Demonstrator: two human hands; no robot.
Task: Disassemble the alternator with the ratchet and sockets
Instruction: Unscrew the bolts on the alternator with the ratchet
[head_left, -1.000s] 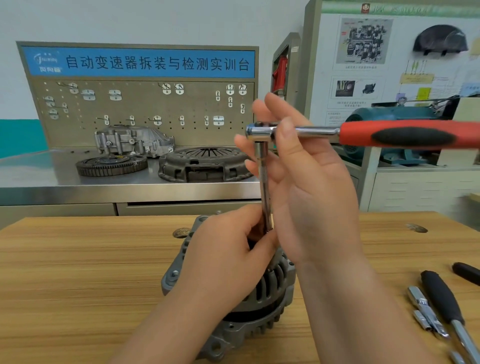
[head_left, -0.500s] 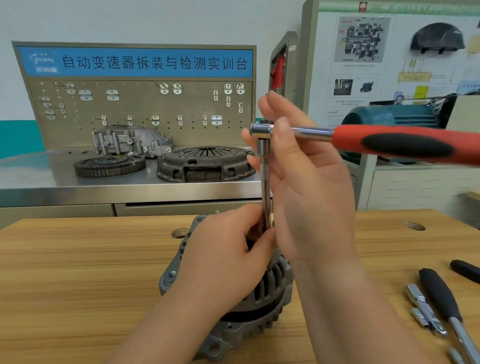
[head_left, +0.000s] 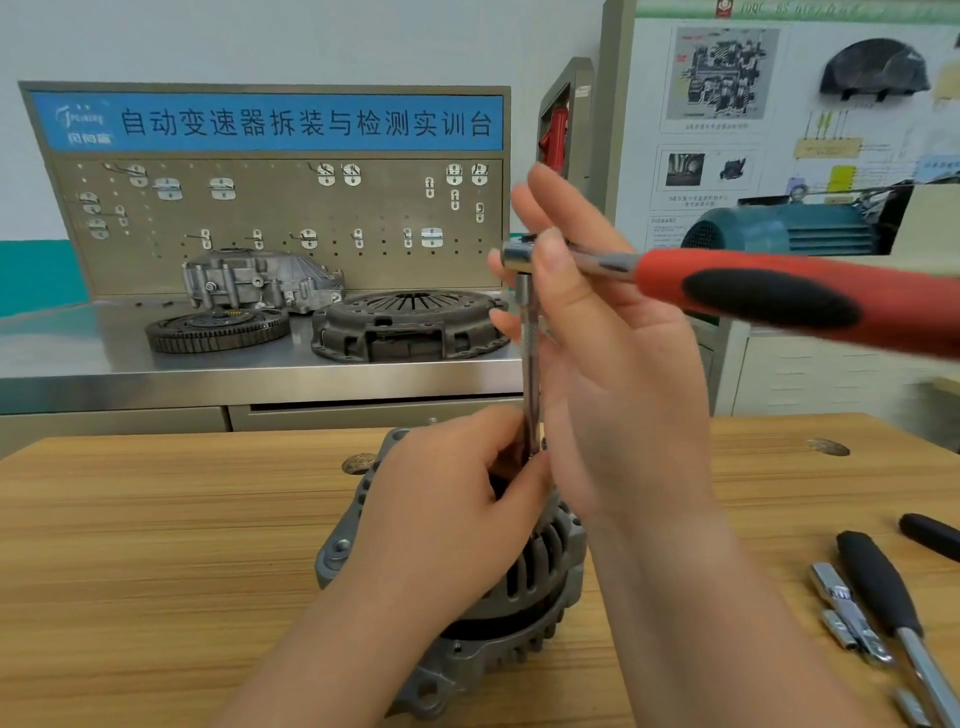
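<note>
Two bare hands work over a grey alternator (head_left: 524, 613) that stands on a wooden table (head_left: 156, 545), directly in front of the person. The left hand (head_left: 447, 519) curls its fingers round the foot of an upright extension bar (head_left: 530, 353) where it meets the alternator's top. The right hand (head_left: 613, 374) pinches the head of a red-handled ratchet (head_left: 769, 296) between its thumb and nearly straight fingers. The handle points right.

Cam, qty 1: head-worn, wide-angle. Faces fwd & down. Close range: left hand (head_left: 457, 519) and right hand (head_left: 618, 374) fill centre, forearms entering at bottom edge; ratchet (head_left: 769, 296) handle runs off frame right of the hands; extension bar (head_left: 530, 364) vertical between them. Beyond the hands: steel bench (head_left: 130, 374), pegboard (head_left: 291, 208), further off.
</note>
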